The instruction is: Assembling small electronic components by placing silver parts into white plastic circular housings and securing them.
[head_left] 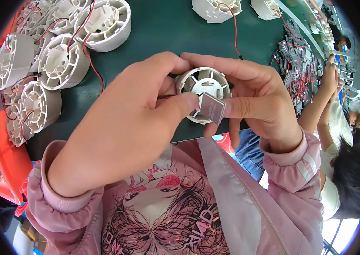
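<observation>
Close to my body, above the table's near edge, I hold a white round plastic housing with a ribbed, open face turned up. A small flat grey rectangular block sits tilted over its opening. My left hand is closed around the housing's left side, its thumb tip against the block's left edge, where a dark wire shows. My right hand wraps the right side, with its thumb pressing on the block's right edge. Both index fingers curve over the far rim. The housing's underside is hidden.
Several similar white housings with red and black wires crowd the left, beside a red bin. Two more housings stand at the back. At right lies a heap of wired grey blocks. Another person's arms reach in beyond it.
</observation>
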Action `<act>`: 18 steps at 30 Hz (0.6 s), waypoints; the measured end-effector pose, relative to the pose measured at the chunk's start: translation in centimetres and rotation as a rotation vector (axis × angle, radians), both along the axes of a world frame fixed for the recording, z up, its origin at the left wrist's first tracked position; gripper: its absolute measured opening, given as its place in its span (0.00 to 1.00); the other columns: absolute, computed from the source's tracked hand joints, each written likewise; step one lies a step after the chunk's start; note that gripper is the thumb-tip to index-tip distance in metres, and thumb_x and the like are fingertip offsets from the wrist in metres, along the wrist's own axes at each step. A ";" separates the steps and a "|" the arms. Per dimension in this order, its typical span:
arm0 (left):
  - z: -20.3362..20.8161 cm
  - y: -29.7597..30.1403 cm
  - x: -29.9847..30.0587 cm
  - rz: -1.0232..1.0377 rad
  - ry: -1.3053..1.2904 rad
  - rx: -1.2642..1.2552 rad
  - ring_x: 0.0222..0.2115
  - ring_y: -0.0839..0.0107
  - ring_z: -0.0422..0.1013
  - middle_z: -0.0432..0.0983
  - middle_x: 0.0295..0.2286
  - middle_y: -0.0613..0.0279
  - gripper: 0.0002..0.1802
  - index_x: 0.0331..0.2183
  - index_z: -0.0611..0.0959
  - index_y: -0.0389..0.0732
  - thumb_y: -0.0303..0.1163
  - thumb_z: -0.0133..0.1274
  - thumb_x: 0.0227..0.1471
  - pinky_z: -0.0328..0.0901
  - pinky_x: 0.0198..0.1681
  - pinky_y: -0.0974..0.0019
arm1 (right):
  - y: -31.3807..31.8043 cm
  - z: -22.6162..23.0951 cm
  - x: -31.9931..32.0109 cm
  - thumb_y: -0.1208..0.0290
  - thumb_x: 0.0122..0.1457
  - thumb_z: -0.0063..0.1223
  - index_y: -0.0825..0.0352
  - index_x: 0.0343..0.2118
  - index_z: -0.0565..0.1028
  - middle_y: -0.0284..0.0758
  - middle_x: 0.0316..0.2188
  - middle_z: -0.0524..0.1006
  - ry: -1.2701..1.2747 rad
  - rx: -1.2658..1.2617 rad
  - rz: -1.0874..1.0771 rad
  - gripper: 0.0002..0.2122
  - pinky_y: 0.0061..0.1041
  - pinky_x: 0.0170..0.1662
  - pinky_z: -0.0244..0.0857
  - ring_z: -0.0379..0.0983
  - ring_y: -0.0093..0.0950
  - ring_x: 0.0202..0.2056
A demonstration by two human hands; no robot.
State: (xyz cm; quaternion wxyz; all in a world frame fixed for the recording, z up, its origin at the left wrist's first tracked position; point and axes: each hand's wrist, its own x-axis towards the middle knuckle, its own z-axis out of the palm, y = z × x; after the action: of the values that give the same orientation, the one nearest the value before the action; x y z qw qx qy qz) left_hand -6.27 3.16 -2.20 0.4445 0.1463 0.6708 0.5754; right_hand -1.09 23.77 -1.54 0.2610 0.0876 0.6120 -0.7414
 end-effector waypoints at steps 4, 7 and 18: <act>-1.4 0.2 0.6 0.072 0.150 0.091 0.28 0.82 0.70 0.76 0.32 0.60 0.19 0.51 0.68 0.30 0.23 0.45 0.57 0.65 0.31 0.77 | -0.3 -0.4 0.1 0.85 0.52 0.50 0.76 0.57 0.62 0.48 0.43 0.75 0.064 0.022 -0.024 0.26 0.19 0.17 0.73 0.80 0.35 0.27; -0.6 0.4 0.7 0.067 0.151 0.031 0.35 0.79 0.71 0.76 0.35 0.59 0.19 0.50 0.69 0.28 0.22 0.45 0.57 0.65 0.39 0.74 | -0.5 -0.5 0.2 0.86 0.53 0.49 0.76 0.57 0.63 0.47 0.43 0.75 0.092 0.035 -0.022 0.26 0.19 0.16 0.73 0.79 0.35 0.25; 1.4 -1.1 0.3 0.092 -0.318 0.206 0.13 0.83 0.61 0.71 0.22 0.64 0.17 0.45 0.74 0.28 0.30 0.48 0.57 0.52 0.14 0.78 | -1.5 2.1 1.9 0.85 0.46 0.59 0.73 0.60 0.59 0.44 0.50 0.71 0.307 0.327 0.163 0.35 0.22 0.43 0.70 0.72 0.31 0.48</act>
State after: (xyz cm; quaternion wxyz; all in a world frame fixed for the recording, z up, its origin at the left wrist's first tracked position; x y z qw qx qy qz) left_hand -5.97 2.09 -0.80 0.5007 0.0672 0.5357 0.6766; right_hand 0.82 22.29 0.59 0.2060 -0.0348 0.7616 -0.6135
